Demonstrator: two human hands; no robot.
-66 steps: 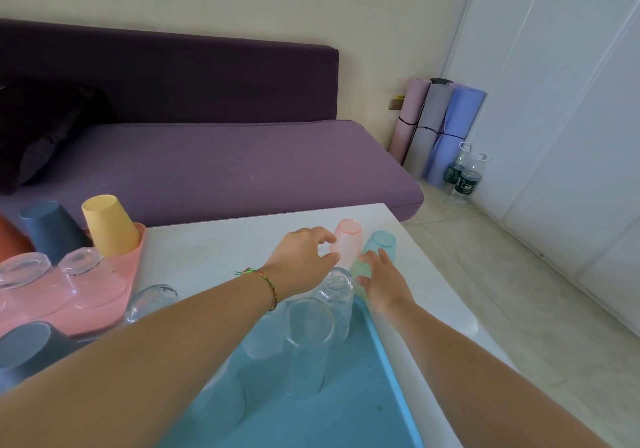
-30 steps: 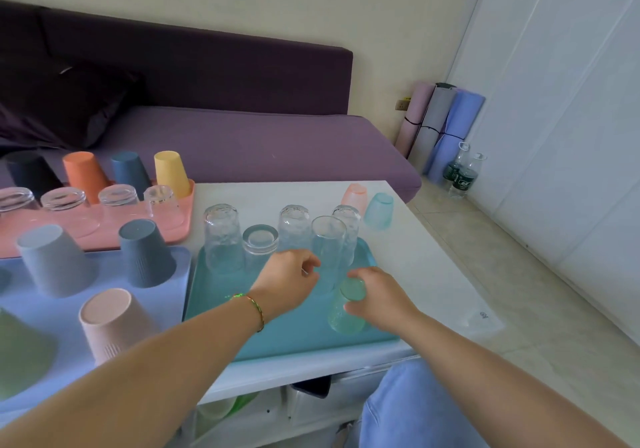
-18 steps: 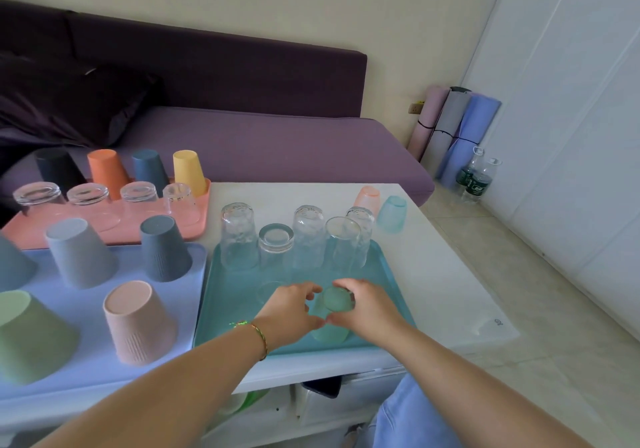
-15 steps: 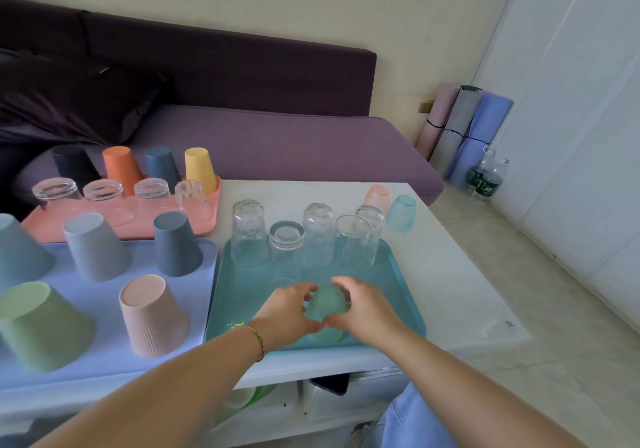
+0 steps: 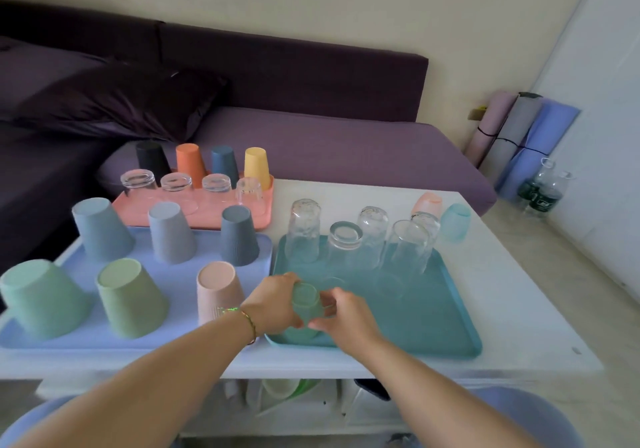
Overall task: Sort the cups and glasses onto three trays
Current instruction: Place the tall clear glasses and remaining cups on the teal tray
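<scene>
White table with three sorting trays

Lavender tray, left: upturned ribbed cups. Teal tray, right: clear glasses along its far edge. Coral tray, behind: glasses in front, coloured cups at the back. Left hand and right hand were close together, both gripping one frosted green cup at the teal tray's near left corner. Whether the cup touched the tray could not be told.

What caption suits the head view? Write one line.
Left hand and right hand hold a green cup at the teal tray's near-left corner, clear glasses behind.
</scene>
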